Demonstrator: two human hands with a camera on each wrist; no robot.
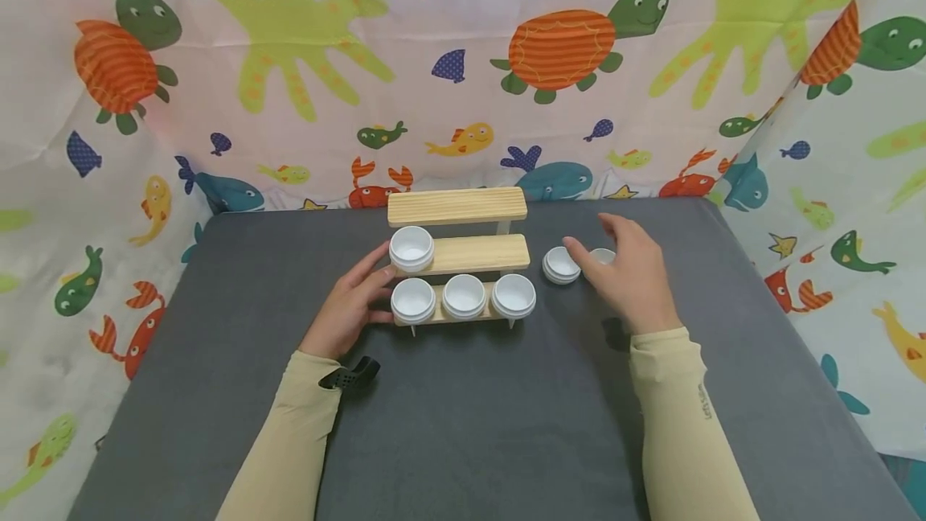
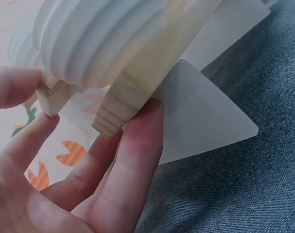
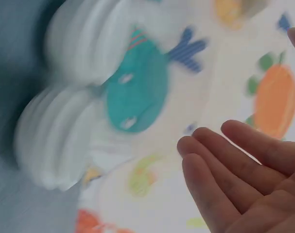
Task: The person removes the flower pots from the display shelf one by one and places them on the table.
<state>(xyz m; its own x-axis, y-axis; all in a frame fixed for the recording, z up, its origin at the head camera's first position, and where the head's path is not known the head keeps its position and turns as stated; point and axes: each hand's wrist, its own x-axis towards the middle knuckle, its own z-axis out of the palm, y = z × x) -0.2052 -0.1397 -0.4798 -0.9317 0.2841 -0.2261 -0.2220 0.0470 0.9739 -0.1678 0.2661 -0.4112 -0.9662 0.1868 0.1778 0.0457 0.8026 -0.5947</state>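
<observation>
A three-tier stand with pale wooden shelves (image 1: 457, 207) has a white ribbed cup (image 1: 411, 248) on the left of its middle shelf. Three more white cups (image 1: 464, 297) sit side by side along the lowest shelf. My left hand (image 1: 340, 316) holds the stand's left end; in the left wrist view, its thumb and fingers bear on the wooden shelf ends (image 2: 123, 99). To the right of the stand, my right hand (image 1: 637, 280) hovers with spread fingers above two white cups on the table, the nearer cup (image 1: 561, 264) and a partly hidden cup (image 1: 604, 256). Nothing is in its grasp.
A dark grey cloth (image 1: 477, 424) covers the table. Behind and on both sides hangs a curtain (image 1: 434, 14) printed with sea animals. Translucent side supports (image 2: 205, 116) hold up the shelves. A black band (image 1: 350, 374) is on the left wrist.
</observation>
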